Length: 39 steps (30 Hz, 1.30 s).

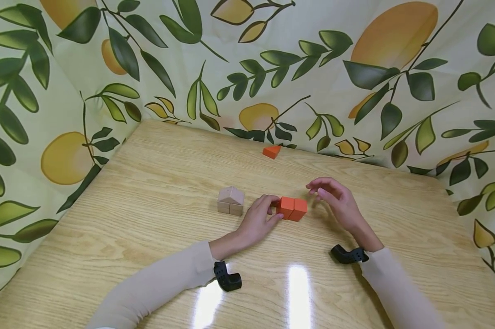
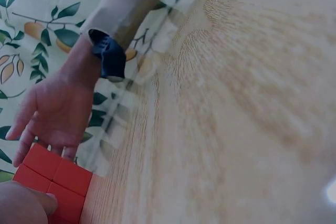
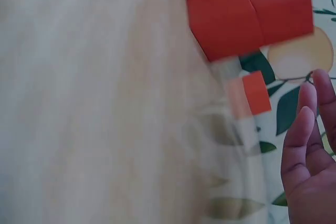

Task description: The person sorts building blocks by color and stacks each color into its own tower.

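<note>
Red-orange wooden blocks (image 1: 293, 208) stand pressed together on the table, and the left wrist view shows seams between several of these blocks (image 2: 58, 174). My left hand (image 1: 257, 219) holds their left side, thumb in front and fingers behind; the thumb (image 2: 46, 200) also lies against the front face. To the right of the blocks, my right hand (image 1: 339, 201) hovers with fingers loosely bent and apart, touching nothing. Its fingers (image 3: 299, 135) show in the right wrist view, away from the blocks (image 3: 247, 11).
A small house of plain wooden blocks (image 1: 230, 201), with a triangular top, stands left of my left hand. Farther back lies a red-orange triangular block (image 1: 271, 151) near the table's rear edge. A leaf-and-fruit patterned cloth (image 1: 247, 91) rises behind the wooden table (image 1: 149, 192).
</note>
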{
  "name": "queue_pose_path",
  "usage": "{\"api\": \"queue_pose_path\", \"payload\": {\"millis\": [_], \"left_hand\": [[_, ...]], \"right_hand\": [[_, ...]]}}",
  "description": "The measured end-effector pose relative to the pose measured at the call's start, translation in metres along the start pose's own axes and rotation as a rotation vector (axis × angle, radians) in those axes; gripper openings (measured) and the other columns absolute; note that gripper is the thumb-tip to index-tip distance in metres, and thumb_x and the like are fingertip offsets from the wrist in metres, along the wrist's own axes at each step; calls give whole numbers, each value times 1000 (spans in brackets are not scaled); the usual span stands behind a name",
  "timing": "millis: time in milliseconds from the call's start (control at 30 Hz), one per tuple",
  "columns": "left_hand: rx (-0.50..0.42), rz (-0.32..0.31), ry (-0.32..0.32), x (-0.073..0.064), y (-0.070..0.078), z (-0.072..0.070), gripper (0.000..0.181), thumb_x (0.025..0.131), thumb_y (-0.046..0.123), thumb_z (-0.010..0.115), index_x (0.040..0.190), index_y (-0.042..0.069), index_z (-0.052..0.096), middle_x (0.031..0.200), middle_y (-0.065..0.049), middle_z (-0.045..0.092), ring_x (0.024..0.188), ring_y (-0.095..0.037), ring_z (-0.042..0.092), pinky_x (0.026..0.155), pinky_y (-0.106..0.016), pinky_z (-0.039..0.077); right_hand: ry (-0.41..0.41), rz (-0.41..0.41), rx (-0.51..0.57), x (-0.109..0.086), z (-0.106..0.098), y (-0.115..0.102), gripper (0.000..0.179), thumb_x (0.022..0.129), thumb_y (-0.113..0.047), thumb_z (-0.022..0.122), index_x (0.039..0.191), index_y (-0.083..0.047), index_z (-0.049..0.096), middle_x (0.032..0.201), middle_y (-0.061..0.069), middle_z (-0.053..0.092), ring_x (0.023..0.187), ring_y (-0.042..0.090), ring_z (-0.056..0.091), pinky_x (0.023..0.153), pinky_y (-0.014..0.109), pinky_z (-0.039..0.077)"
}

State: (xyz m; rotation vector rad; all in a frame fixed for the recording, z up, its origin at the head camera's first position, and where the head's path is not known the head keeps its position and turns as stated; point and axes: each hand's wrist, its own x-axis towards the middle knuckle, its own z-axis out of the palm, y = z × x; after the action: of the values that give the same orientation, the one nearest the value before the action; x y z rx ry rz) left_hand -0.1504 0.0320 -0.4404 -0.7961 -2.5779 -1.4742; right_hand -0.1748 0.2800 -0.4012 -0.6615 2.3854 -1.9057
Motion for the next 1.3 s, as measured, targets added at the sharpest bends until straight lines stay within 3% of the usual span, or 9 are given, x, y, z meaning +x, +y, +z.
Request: {"api": "queue_pose_path", "payload": {"millis": [167,267,600,933,1133,1300], "left_hand": [[2,4,2,0,0,1,36,91,11,66,123,-1,54,109,-8,58,84,-18,51,73,-28,41],[4,1,-2,0,-1,1,37,91,12,66,124,0,54,110,-8,58,84,-17,51,73,-27,41],[9,-2,2,0,-1,-1,36,91,13,67,123,0,54,109,-8,58,84,-17,51,73,-27,41],[10,-26,-19,0,0,1,37,91,14,66,124,2,54,110,-5,57,86,-16,51,75,-26,41],[4,-15,-16,0,0,2,36,91,13,66,123,2,54,109,-5,57,86,-17,51,74,-26,41],[11,-24,-15,1,-1,1,37,92,14,66,124,2,54,111,-5,57,87,-17,51,75,-26,41]], "right_hand": [[-11,19,-124,11,-13,-5,26,98,-9,54,121,3,54,116,21,57,101,27,56,85,27,46],[-19,24,-155,19,-15,-7,28,95,-9,59,121,1,56,117,18,58,102,22,56,86,23,45],[-139,38,-234,44,-2,2,34,93,-10,63,125,-2,56,125,19,54,104,24,57,82,27,48],[-192,85,-264,64,6,9,39,91,-21,68,125,-8,56,127,14,54,101,24,57,81,29,48],[-230,114,-274,74,5,7,43,91,-18,67,130,-5,53,131,12,52,105,27,56,79,36,51],[-236,129,-273,81,10,-8,47,91,-11,67,133,-2,49,134,19,47,104,32,56,78,35,51]]}}
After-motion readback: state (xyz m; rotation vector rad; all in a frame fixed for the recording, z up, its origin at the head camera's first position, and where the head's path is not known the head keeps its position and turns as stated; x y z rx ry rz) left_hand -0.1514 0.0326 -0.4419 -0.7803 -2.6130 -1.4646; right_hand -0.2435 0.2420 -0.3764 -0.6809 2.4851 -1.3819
